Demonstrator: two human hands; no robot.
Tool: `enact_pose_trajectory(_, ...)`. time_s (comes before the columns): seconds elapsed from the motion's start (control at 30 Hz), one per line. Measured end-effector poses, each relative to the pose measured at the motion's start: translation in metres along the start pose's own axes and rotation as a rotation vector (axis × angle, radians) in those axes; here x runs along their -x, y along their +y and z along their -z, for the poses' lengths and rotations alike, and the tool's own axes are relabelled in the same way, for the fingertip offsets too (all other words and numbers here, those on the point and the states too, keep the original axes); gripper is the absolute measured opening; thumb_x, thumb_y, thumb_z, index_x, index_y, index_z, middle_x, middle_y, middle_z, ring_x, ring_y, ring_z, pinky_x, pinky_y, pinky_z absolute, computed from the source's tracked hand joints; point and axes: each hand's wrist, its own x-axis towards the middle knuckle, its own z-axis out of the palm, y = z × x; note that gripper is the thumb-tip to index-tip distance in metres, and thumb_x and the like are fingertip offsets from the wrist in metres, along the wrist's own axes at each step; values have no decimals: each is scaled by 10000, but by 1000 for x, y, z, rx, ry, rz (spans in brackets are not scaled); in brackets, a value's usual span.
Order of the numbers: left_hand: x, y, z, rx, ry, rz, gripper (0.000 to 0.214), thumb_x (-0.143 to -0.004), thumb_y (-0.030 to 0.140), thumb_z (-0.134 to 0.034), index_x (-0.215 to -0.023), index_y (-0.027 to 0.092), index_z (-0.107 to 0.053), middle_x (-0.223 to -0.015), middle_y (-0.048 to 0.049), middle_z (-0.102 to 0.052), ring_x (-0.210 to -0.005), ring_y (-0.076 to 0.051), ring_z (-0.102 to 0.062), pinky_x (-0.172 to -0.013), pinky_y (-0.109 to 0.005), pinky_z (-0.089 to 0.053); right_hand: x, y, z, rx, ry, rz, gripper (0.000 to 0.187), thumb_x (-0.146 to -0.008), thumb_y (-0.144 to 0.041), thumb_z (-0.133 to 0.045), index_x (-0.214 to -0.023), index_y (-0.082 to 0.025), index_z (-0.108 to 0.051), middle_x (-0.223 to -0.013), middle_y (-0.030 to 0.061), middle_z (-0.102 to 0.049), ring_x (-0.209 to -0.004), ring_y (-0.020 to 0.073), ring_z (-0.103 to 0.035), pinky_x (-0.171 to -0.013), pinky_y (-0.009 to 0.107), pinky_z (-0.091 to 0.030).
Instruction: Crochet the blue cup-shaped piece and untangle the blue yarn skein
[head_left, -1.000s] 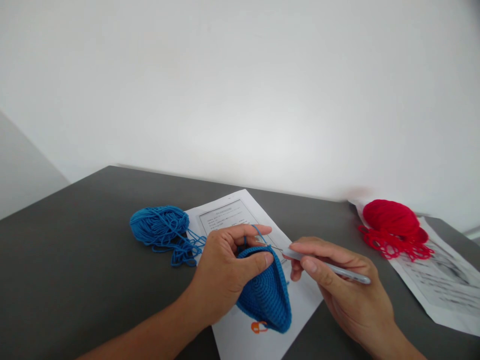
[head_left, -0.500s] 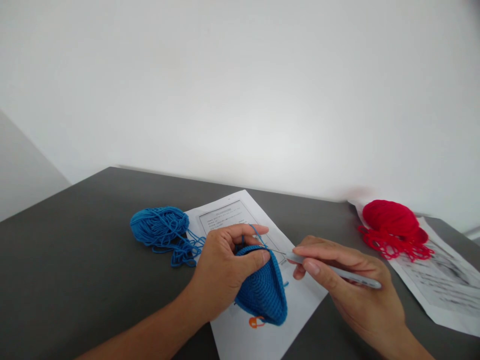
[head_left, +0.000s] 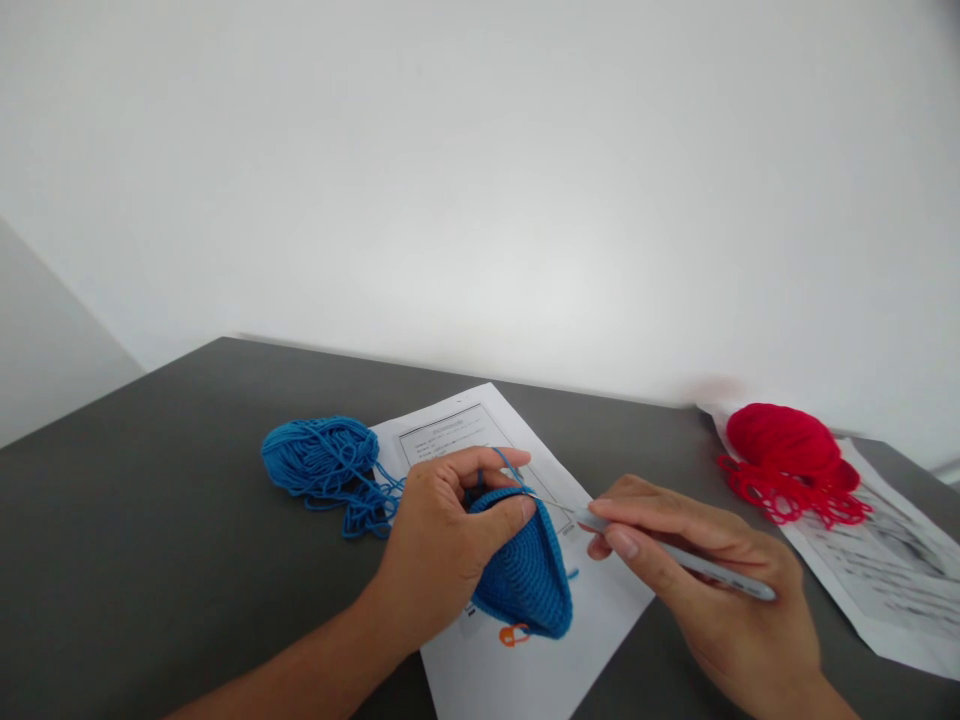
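A blue crocheted piece (head_left: 529, 575), round and folded over, is pinched at its upper edge by my left hand (head_left: 442, 525). Blue working yarn passes over the raised left index finger. An orange stitch marker (head_left: 513, 635) hangs from the lower edge of the piece. My right hand (head_left: 720, 575) grips a crochet hook (head_left: 697, 565) by its grey handle, much like a pen. The thin metal shaft reaches left to the top edge of the crochet, beside my left thumb; whether its tip is inside a stitch I cannot tell.
Left of my hands lies a loose ball of blue yarn (head_left: 319, 455), its strands trailing toward my left hand. A printed sheet (head_left: 600, 640) is under the work on the dark table (head_left: 187, 520). Red yarn (head_left: 784, 445) rests on more printed paper (head_left: 900, 590) at right. A white wall rises behind.
My right hand and the hook have shifted slightly right and down. The left hand and crocheted piece have barely moved, with the piece's lower edge a little higher.
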Motion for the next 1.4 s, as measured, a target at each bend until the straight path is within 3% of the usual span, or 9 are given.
enact_pose_trajectory(0.2, 5, 5, -1, -116, 55, -81, 154, -716, 209, -798, -866, 180, -813, -917, -45, -795, -740, -184, -665, -661, -270, -503, 2, -2, -6, 17, 26, 68, 239, -863, -150, -776, -998, -333, -847, -833, 15, -805, -640, 169, -743, -554, 249, -583)
enact_pose_trajectory(0.33, 7, 5, -1, -181, 104, -129, 113, -742, 213, -789, -846, 205, -833, -798, -25, -773, -755, -211, -688, -765, -315, -536, 4, -3, -10, 57, 35, 145, 273, -869, -98, -743, -1021, -306, -833, -770, 12, -789, -715, 191, -754, -595, 269, -601)
enact_pose_trajectory(0.43, 7, 5, -2, -229, 151, -159, 29, -734, 205, -786, -709, 206, -800, -831, -37, -792, -749, -215, -691, -777, -327, -540, 7, -3, -14, 119, 41, 208, 292, -873, -77, -731, -1056, -289, -814, -826, 28, -800, -741, 199, -758, -636, 290, -615)
enact_pose_trajectory(0.67, 7, 4, -4, -273, 201, -221, 83, -736, 177, -767, -781, 217, -824, -764, -12, -798, -696, -203, -703, -709, -303, -545, 15, -2, -22, 246, 8, 315, 431, -884, -57, -706, -1235, -306, -734, -966, 46, -805, -810, 194, -763, -707, 292, -622)
enact_pose_trajectory(0.87, 14, 2, -9, -322, 137, -247, 185, -732, 127, -718, -806, 232, -852, -669, -3, -778, -654, -216, -713, -666, -317, -545, 17, -3, -28, 255, -37, 328, 500, -856, 3, -699, -1263, -288, -711, -1015, 59, -785, -879, 203, -747, -762, 311, -627)
enact_pose_trajectory(1.03, 13, 3, -7, -127, 84, -171, 118, -729, 156, -778, -802, 222, -844, -862, -33, -838, -785, -230, -745, -759, -319, -567, 20, -1, -29, 191, 14, 257, 412, -879, -39, -704, -1209, -284, -736, -1014, 47, -783, -877, 180, -751, -753, 273, -626)
enact_pose_trajectory(1.2, 10, -2, -4, 205, -48, -48, 231, -758, 213, -838, -989, 211, -850, -873, -44, -841, -871, -214, -753, -834, -304, -561, 18, 3, -30, 75, 82, 165, 359, -902, -60, -707, -1151, -317, -737, -1010, 19, -790, -923, 171, -757, -782, 264, -632)
enact_pose_trajectory(1.3, 10, -3, -5, 372, -45, 52, 423, -705, 224, -906, -1120, 204, -824, -825, -46, -833, -822, -193, -750, -813, -292, -562, 14, 0, -24, 174, -8, 324, 337, -915, -43, -678, -1199, -222, -709, -1003, 67, -774, -902, 172, -740, -759, 270, -633)
enact_pose_trajectory(1.4, 11, 0, -6, 475, -67, 152, 476, -643, 243, -962, -1099, 198, -830, -794, -54, -822, -756, -180, -737, -755, -282, -557, 13, -4, -15, 452, -122, 568, 269, -949, -36, -623, -1191, -118, -706, -1016, 123, -773, -940, 199, -735, -764, 290, -637)
